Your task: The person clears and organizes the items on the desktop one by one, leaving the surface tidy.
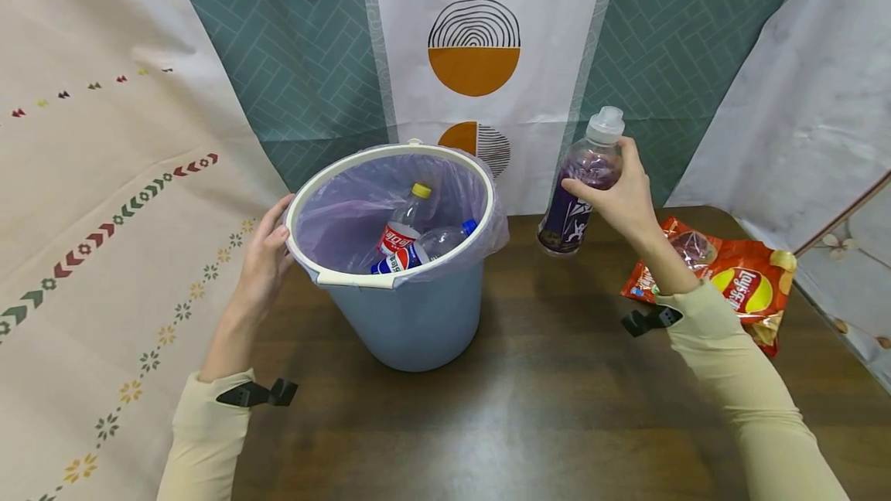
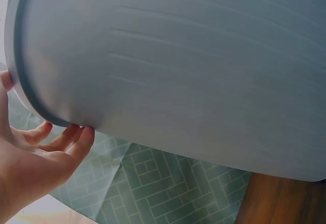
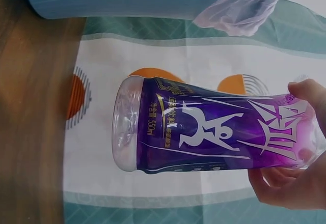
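A light blue bin (image 1: 418, 323) with a cream rim stands on the table, lined with a thin lilac bag (image 1: 341, 215). Two empty-looking plastic bottles lie inside: a yellow-capped bottle with a red label (image 1: 399, 236) and a blue-capped Pepsi bottle (image 1: 404, 257). My left hand (image 1: 263, 257) grips the bin's left rim, fingertips against its outer side (image 2: 153, 81). To the bin's right, my right hand (image 1: 623, 192) holds a purple-labelled drink bottle (image 1: 571, 211) around its upper part. This bottle is slightly tilted, with its clear cap up; its label (image 3: 204, 127) shows a white figure.
A red Lay's chip bag (image 1: 748, 288) lies on the wooden table (image 1: 529, 408) at the right, partly behind my right forearm. Patterned cloth (image 1: 313, 45) hangs behind the table and along both sides.
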### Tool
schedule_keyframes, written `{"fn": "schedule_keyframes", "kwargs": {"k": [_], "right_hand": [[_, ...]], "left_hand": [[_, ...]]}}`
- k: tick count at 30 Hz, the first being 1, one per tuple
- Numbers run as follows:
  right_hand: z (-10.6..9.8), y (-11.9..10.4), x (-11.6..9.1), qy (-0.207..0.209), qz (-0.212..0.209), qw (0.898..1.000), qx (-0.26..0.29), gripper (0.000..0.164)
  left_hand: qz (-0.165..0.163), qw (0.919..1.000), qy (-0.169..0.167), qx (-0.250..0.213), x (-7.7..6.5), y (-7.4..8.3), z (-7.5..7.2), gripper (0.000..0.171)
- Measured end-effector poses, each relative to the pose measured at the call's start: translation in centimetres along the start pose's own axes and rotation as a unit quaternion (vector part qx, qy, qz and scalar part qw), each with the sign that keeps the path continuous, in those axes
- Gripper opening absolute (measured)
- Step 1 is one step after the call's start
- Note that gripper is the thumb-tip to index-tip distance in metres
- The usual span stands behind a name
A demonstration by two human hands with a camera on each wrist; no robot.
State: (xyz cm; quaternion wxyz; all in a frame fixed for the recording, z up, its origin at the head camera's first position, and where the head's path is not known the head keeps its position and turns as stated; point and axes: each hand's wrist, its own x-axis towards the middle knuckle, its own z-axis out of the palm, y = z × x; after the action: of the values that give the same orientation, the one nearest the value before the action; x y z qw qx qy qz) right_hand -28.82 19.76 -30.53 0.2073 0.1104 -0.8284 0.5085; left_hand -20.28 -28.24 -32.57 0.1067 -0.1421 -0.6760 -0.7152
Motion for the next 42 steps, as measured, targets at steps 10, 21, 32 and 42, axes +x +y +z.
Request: {"fn": "schedule_keyframes", "kwargs": {"k": [10, 21, 32, 42], "right_hand": [[-0.7, -1.9, 1.0, 0.005, -0.020, 1.000, -0.006, 0.079], [-1.2, -4.2, 1.5, 0.014, -0.045, 0.999, 0.014, 0.073], [-2.1, -6.9, 2.1, 0.033, -0.085, 0.993, 0.075, 0.074], [-2.6, -9.9, 2.4, 0.035, -0.120, 0.981, 0.147, 0.076]], "left_hand": [[-0.005, 0.9999, -0.009, 0.003, 0.1, 0.5, 0.0, 0.058], [0.003, 1.0000, -0.007, 0.000, 0.0, 0.7, -0.1, 0.055], [-0.011, 0.9999, 0.002, -0.009, -0.5, 2.3, -0.3, 0.055], [-0.085, 0.9961, -0.015, -0.018, -0.3, 3.4, -0.7, 0.054]]}}
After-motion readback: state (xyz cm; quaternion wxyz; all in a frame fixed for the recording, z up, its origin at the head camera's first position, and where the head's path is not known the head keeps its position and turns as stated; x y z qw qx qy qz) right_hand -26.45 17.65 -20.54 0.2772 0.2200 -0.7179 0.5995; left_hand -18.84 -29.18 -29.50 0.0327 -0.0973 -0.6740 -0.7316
